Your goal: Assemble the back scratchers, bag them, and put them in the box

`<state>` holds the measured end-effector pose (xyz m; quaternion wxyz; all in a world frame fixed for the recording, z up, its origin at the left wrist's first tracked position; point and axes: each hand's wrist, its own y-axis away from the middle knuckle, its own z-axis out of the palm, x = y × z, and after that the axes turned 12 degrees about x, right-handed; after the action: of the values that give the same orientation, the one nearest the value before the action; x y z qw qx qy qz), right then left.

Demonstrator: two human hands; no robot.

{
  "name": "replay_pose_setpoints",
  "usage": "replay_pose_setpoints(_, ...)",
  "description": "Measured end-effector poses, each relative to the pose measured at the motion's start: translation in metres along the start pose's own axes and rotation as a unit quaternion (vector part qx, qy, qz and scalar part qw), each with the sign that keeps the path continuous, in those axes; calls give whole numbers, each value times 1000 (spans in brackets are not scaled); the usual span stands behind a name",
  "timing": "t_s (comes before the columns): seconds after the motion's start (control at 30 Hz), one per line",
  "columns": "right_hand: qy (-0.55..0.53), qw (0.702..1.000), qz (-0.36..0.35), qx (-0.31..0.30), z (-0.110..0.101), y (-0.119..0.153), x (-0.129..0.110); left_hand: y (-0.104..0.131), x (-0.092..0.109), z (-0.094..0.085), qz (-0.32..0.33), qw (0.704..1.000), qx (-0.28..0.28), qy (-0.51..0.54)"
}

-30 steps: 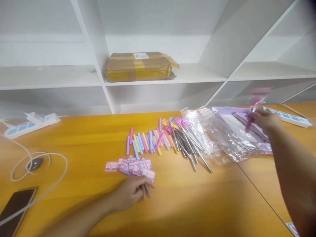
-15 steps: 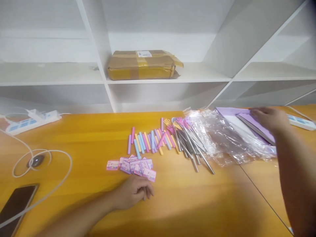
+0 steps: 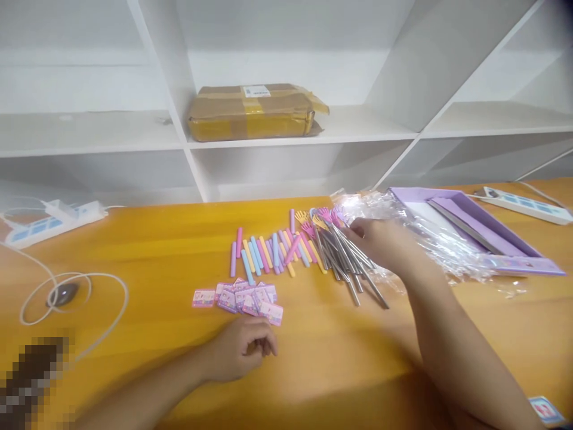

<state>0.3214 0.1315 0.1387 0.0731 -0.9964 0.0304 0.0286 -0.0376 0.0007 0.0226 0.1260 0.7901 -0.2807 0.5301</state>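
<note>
My left hand (image 3: 244, 349) rests on the table just below a pile of small pink and purple printed cards (image 3: 248, 297). Its fingers bend loosely, with a gap to the thumb and nothing between them. At the right side of a heap of metal back scratchers (image 3: 342, 254) is my right hand (image 3: 380, 239). Those scratchers have pink, yellow and purple hand-shaped heads. The fingertips of my right hand are bent down at the rods and partly hidden, so any grip is unclear. Left of the heap lie several short pastel tubes (image 3: 264, 254), loosely in a row.
Crumpled clear plastic bags (image 3: 430, 239) lie against an open purple box (image 3: 521, 236). Power strips (image 3: 528, 206) sit at both sides; a cable and a dark mouse (image 3: 67, 294) are on the left. A taped carton (image 3: 253, 113) stands on the white shelf (image 3: 358, 125).
My right hand has moved left from the purple box to the metal back scratchers. My left hand has stayed by the cards. The view has shifted slightly.
</note>
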Motion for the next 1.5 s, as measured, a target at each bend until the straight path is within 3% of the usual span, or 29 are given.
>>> replay_pose_setpoints(0.23, 43, 999, -26, -8, 60, -4, -39, 1, -3, -1, 1, 1000, -14, -23)
replay_pose_setpoints(0.37, 48, 999, -10, -12, 79, -4, -47, 1, -2, -2, 8, 999, -19, -37)
replay_pose_setpoints(0.67, 12, 999, 23, -34, 72, -6, -42, 0, -2, -1, 23, 999, -27, -40)
replay_pose_setpoints(0.9, -118, 992, -40, -7, 61, 5, -51, -1, -1, -2, 26, 998, -29, -42)
replay_pose_setpoints(1.1, -182, 977, -111, -24, 74, 24, -81, -1, -3, 0, 33, 998, -28, -43)
replay_pose_setpoints(1.37, -74, 993, -88, -17, 80, 17, -143, -1, -3, 1, 57, 997, -19, -43)
replay_pose_setpoints(1.5, -66, 994, -84, -24, 78, 12, -157, 1, -5, 2, 63, 996, -20, -67)
